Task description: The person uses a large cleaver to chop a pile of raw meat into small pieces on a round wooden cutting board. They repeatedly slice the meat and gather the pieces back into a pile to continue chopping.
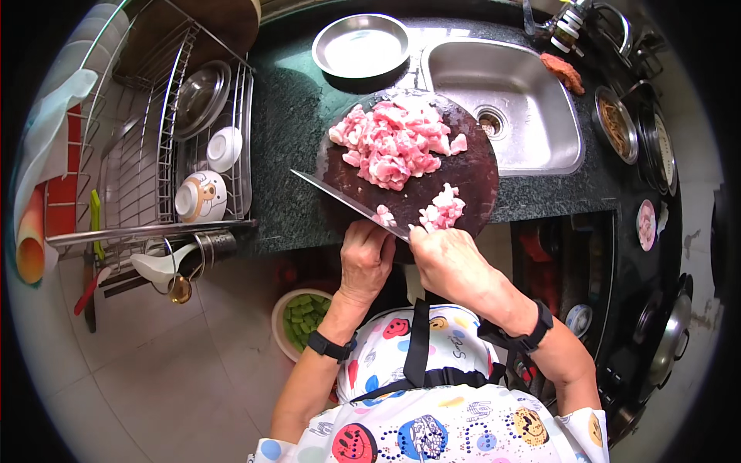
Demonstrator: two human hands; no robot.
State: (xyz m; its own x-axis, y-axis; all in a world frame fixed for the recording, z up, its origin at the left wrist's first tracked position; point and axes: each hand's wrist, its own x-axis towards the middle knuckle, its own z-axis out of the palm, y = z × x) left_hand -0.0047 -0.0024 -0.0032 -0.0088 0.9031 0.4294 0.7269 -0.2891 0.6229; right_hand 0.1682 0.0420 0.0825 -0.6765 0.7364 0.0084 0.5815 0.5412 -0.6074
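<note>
A round dark chopping board (469, 191) lies over the counter's front edge and overlaps the sink. On its far half is a heap of raw pink meat chunks (399, 139). Smaller cut pieces (443, 208) form a pile at the near right, and a few bits (384, 216) lie against the blade. My right hand (451, 257) grips a kitchen knife (347, 202), its blade slanting toward the far left. Close behind the blade, my left hand (366, 254) has its fingers bent at the board's near edge. Whatever its fingertips hold is hidden.
Beyond the board stand a round metal pan (360, 66) and a steel sink (521, 116). A wire dish rack (168, 116) with bowls is at left. Below the counter sits a bowl of cut green vegetable pieces (278, 324). A small plate (646, 224) is at right.
</note>
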